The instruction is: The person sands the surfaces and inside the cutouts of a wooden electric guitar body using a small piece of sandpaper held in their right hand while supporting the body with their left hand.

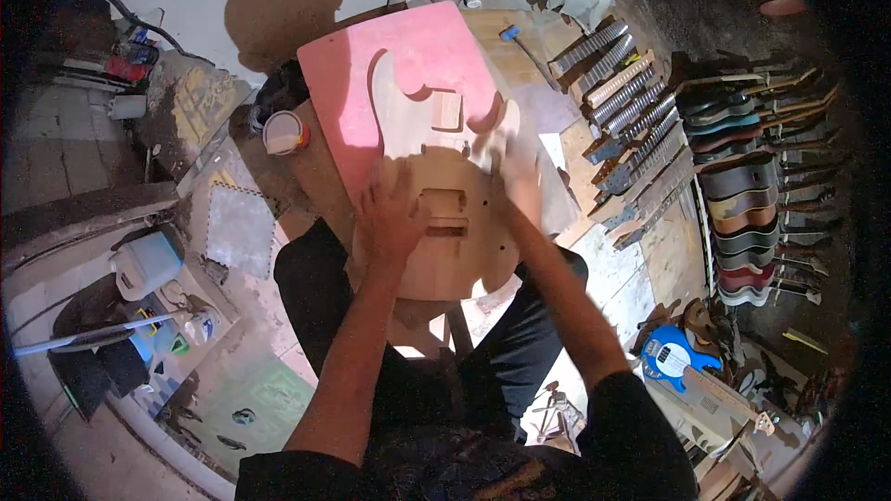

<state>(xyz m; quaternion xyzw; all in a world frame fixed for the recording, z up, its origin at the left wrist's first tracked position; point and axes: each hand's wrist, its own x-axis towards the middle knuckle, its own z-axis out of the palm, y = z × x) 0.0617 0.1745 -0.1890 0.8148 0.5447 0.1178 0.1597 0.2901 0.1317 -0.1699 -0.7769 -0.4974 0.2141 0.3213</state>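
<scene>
Both hands press flat, fingers spread, on an unfinished wooden guitar body [445, 213]: left hand [392, 215] beside the pickup cavity, right hand [516, 176] at its right edge. The body lies on a pink board [408, 56]. Farther right, guitar necks [631, 121] lie in rows.

Pale wooden guitar body [445, 223], pink board [408, 56], blue guitar [673, 353].
</scene>
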